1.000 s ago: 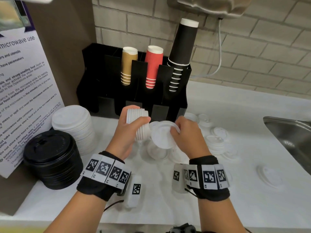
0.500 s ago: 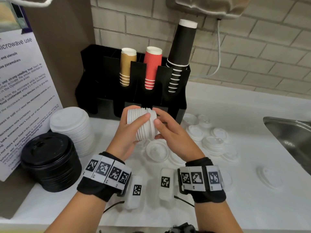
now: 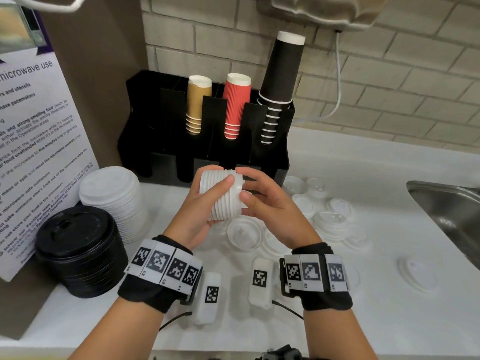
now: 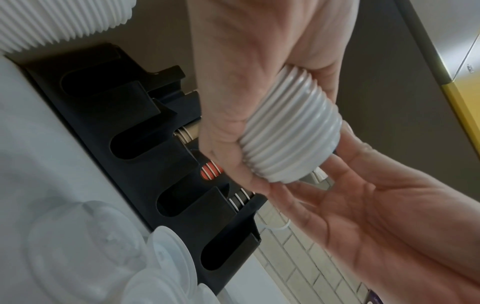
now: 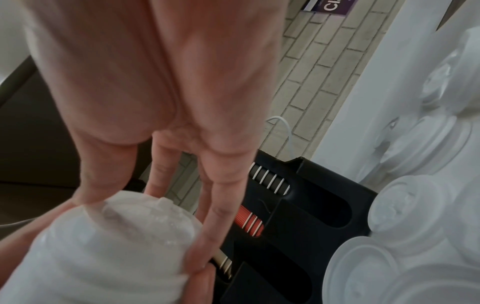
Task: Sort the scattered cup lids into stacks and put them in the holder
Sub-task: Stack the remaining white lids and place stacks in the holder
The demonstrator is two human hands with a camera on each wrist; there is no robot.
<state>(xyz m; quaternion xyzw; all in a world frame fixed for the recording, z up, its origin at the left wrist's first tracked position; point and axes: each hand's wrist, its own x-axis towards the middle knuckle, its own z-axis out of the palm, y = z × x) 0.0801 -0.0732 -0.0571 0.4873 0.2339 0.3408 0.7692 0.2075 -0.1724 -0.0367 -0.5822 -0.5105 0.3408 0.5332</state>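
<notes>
My left hand [image 3: 207, 203] grips a stack of small white lids [image 3: 220, 196], held sideways just in front of the black holder [image 3: 181, 152]. My right hand [image 3: 249, 188] holds the stack's right end, thumb on the near side and fingers over the top. The left wrist view shows the ribbed lid stack [image 4: 291, 131] in my left palm, with the right hand [image 4: 363, 216] beneath it. In the right wrist view my fingers [image 5: 221, 205] touch the rim of the end lid [image 5: 124, 222]. Several loose white lids [image 3: 244, 233] lie on the counter below.
A tall stack of larger white lids [image 3: 114, 196] and a stack of black lids [image 3: 78, 245] stand at the left, by a notice board [image 3: 33, 152]. More loose lids [image 3: 330, 224] lie right of my hands, one lone lid [image 3: 418, 274] farther right. A steel sink [image 3: 452, 209] sits at the right edge.
A second ago my right hand held a single lid beside the stack. That lid now sits on the stack's end, and my right fingers have closed round that end.
</notes>
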